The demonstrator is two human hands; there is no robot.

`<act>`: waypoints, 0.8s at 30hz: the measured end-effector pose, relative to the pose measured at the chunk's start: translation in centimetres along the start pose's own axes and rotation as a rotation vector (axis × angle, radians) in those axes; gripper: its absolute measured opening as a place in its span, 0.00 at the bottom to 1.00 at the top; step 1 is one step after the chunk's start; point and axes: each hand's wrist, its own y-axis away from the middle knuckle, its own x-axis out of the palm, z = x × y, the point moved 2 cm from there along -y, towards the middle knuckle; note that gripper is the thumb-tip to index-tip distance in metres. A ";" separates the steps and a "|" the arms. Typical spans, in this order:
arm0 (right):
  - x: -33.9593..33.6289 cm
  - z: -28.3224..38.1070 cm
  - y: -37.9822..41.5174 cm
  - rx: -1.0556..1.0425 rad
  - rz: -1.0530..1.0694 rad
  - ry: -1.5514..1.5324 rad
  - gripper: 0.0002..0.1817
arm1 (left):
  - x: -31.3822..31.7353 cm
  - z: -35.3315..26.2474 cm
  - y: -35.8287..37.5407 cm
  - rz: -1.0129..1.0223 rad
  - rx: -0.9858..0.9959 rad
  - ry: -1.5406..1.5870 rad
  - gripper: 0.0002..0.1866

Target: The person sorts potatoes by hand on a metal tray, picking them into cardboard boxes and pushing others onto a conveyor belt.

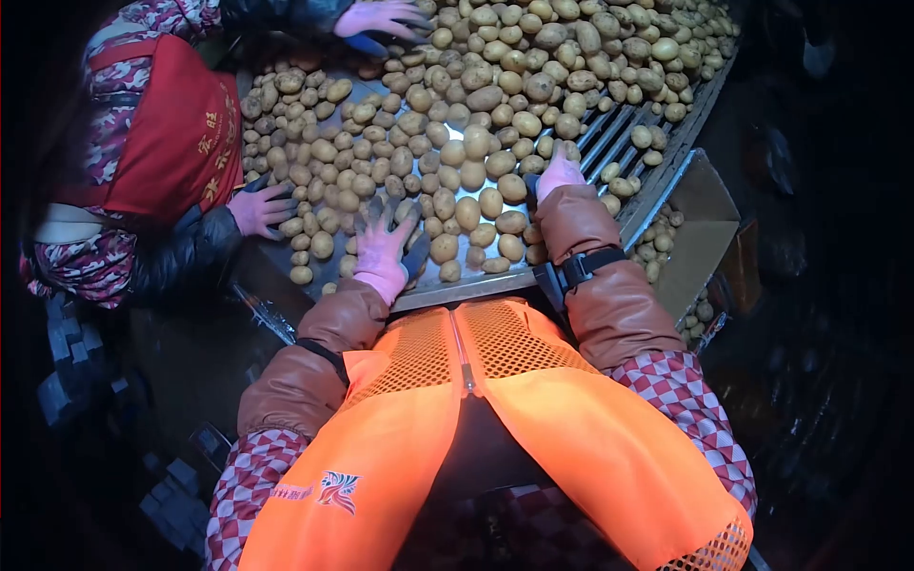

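The left glove [381, 255] and right glove [560, 175] were pink, the left one's fingers [391, 211] grey. Potatoes [467, 213] around the fingers were yellow-brown; behind them, the vest [562, 419] was orange, the sleeves [624, 314] brown, then red-and-white checked.

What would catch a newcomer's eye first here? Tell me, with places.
The bright orange vest, filling the lower middle against dark surroundings. Above it, potatoes spread over a metal table, densest toward the top. At upper left, a co-worker's red apron stands out.
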 end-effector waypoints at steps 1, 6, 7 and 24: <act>0.6 0.2 -0.9 0.019 0.011 0.044 0.47 | -0.5 0.0 0.7 -0.009 0.035 0.039 0.28; 0.6 0.5 -1.2 -0.054 -0.017 0.005 0.42 | -0.7 3.1 2.7 0.038 0.060 0.192 0.22; 0.2 0.3 -0.9 -0.057 0.004 0.003 0.43 | 0.1 3.7 2.5 0.001 0.050 0.152 0.18; 0.5 -6.6 -4.0 -0.012 0.398 -1.339 0.35 | -1.2 0.4 -9.4 -0.069 0.256 -0.004 0.24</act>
